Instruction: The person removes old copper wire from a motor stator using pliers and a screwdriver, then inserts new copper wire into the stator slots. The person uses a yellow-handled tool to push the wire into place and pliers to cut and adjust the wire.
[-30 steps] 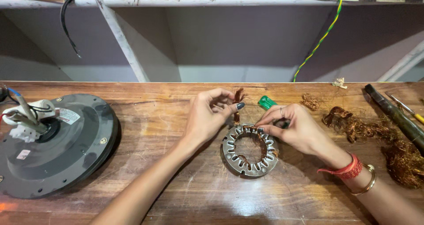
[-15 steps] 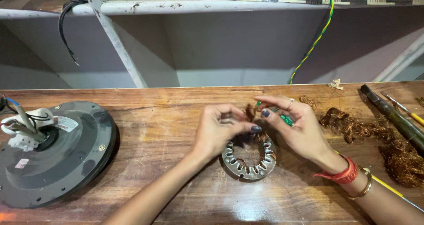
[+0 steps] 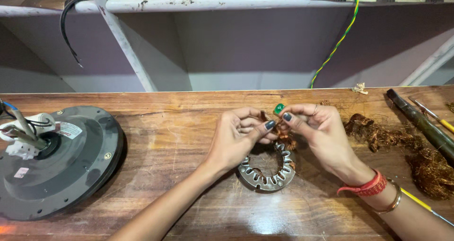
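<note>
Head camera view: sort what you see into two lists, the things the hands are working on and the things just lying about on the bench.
In hand:
- left hand and right hand, pinching copper wire
- green-handled tool in the right hand
- slotted metal ring beneath them

Lying about:
- dark round motor housing
- heaps of loose copper wire
- long dark tool
- yellow-green cable

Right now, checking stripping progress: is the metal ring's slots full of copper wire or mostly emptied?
Mostly emptied. The stator ring shows bare slots; only copper remnants near both hands.
</note>
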